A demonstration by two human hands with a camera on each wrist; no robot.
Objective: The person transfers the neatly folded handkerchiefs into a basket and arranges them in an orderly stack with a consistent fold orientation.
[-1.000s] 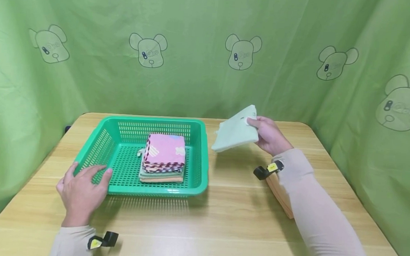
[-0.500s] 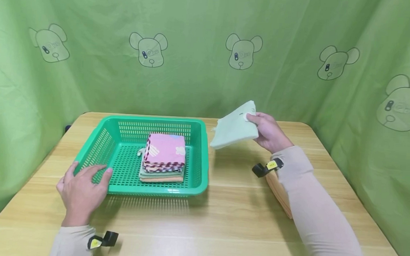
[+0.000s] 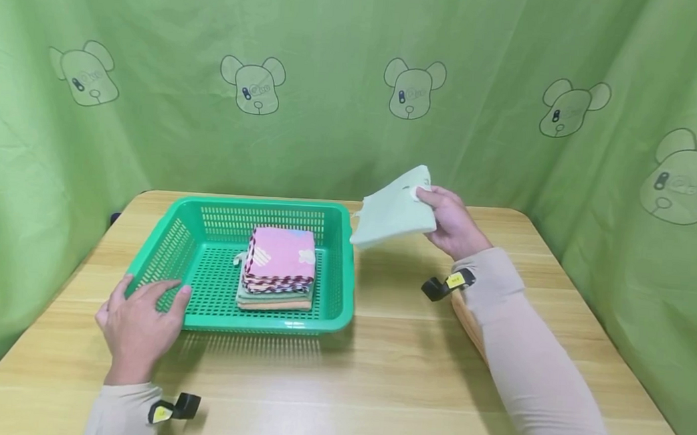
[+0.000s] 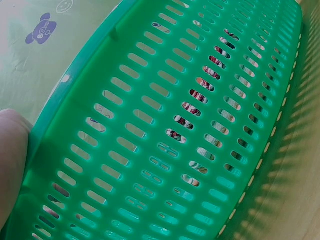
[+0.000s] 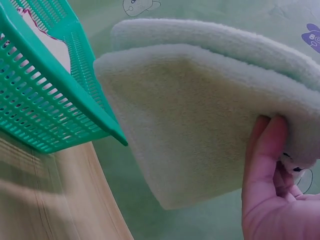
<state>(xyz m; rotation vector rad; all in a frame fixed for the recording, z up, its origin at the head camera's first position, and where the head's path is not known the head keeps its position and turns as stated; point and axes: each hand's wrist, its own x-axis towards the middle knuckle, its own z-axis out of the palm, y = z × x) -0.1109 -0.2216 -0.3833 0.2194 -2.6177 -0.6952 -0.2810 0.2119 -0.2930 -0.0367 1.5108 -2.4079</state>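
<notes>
In the head view my right hand [image 3: 454, 225] pinches a folded pale green towel [image 3: 394, 207] by its right side, above the table. The right wrist view shows the towel's fluffy layers [image 5: 175, 120], with fingers against its face. Its left corner hangs close to the right rim of a green plastic basket [image 3: 345, 270]. My left hand [image 3: 141, 328] holds the basket's near left corner, fingers curled over the rim. Inside the basket stands a stack of folded towels, with a pink one [image 3: 283, 253] on top and green and orange edges below.
An orange folded cloth [image 3: 469, 325] lies on the wooden table [image 3: 337, 403], partly hidden under my right forearm. A green curtain [image 3: 328, 150] with bear-head prints closes off the back and both sides.
My right hand has carried the pale green towel slightly left and up, towards the basket. The left hand and the basket have stayed in place.
</notes>
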